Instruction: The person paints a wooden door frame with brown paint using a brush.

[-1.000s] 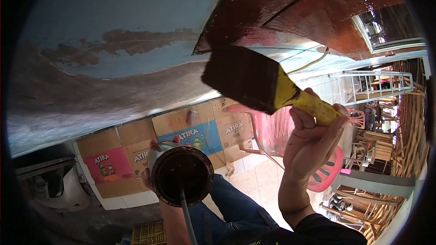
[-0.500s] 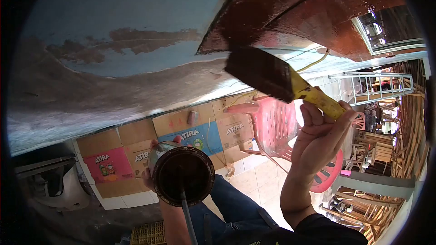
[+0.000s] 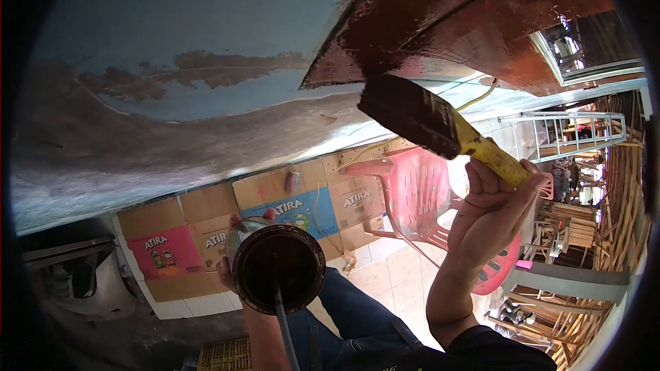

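My right hand [image 3: 491, 206] is closed round the yellow handle of a wide brush [image 3: 416, 115]. Dark brown coats the bristles, whose upper edge is at the lower part of a glossy red-brown panel [image 3: 481, 10]; whether they touch it I cannot tell. Lower down, my left hand [image 3: 227, 271] grips an open can [image 3: 278, 268] from the side and beneath, with fingertips showing past its rim. Dark liquid is inside the can, and a thin grey stick [image 3: 283, 326] leans out over the near rim.
A pale blue wall [image 3: 206, 14] with a bare grey lower part runs along the left. Flattened cardboard [image 3: 206, 206] covers floor tiles by the wall. A red plastic chair [image 3: 419, 189] stands behind the brush. Farther right are a metal ladder [image 3: 577, 134] and stacked wood [image 3: 619, 199].
My right hand and the brush have moved slightly right and a little down, with the bristles tilted differently. The can in my left hand has hardly moved.
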`<state>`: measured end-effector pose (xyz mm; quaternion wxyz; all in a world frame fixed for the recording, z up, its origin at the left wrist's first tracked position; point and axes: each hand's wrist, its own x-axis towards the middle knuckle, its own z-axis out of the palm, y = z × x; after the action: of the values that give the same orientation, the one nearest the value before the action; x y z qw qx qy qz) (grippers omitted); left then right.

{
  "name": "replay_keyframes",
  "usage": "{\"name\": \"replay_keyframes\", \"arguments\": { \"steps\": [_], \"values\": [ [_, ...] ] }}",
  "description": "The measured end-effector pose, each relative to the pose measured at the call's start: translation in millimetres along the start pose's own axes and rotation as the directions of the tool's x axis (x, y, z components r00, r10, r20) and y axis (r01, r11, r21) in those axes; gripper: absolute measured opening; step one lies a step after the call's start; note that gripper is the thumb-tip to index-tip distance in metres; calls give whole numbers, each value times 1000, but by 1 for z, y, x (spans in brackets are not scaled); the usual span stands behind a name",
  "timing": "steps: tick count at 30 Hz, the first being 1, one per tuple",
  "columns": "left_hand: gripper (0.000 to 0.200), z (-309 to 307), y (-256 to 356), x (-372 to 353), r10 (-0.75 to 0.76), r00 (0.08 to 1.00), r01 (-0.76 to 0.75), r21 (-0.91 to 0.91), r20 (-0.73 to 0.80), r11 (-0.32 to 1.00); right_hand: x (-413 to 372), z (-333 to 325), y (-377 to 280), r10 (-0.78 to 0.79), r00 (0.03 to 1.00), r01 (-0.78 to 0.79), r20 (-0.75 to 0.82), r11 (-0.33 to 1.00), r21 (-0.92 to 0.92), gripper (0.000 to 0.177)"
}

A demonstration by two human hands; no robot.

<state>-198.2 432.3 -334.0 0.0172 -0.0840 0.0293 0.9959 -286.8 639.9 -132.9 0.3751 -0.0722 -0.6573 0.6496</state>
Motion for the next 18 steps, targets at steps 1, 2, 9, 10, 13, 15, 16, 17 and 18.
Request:
{"name": "replay_keyframes", "arguments": {
  "steps": [1, 2, 9, 10, 13, 15, 16, 17, 18],
  "values": [
    [73, -3, 0, 1, -2, 1000, 2, -10, 12, 1000, -1, -1, -1, -11, 1000, 10, 19, 1000, 20, 38],
    [73, -2, -1, 1, -7, 1000, 7, -18, 14, 1000, -2, -3, -3, -22, 999, 21, 35, 999, 40, 37],
    [74, 17, 0, 1, -34, 999, 34, -26, -7, 999, -7, 1, 11, -141, 983, 139, 120, 990, 32, 36],
    [74, 10, 1, 2, -39, 999, 39, -23, 8, 999, -6, -2, 11, -155, 981, 153, 114, 988, 30, 36],
    [73, 0, 3, 2, -35, 999, 35, -15, 41, 999, -9, -8, 7, -103, 992, 98, 79, 993, 62, 35],
    [72, 7, 1, 3, -34, 998, 36, -43, 57, 998, -13, -13, 11, -89, 993, 81, 74, 992, 98, 36],
    [72, 15, -1, 2, -37, 997, 42, -75, 65, 996, -16, -9, 13, -103, 988, 90, 117, 989, 114, 36],
    [71, 17, -2, 3, -46, 996, 53, -95, 77, 994, -19, -2, 16, -119, 980, 98, 159, 987, 131, 37],
    [71, 20, -3, 4, -55, 995, 65, -114, 89, 991, -20, 1, 18, -134, 971, 105, 200, 984, 147, 37]
  ]
}}
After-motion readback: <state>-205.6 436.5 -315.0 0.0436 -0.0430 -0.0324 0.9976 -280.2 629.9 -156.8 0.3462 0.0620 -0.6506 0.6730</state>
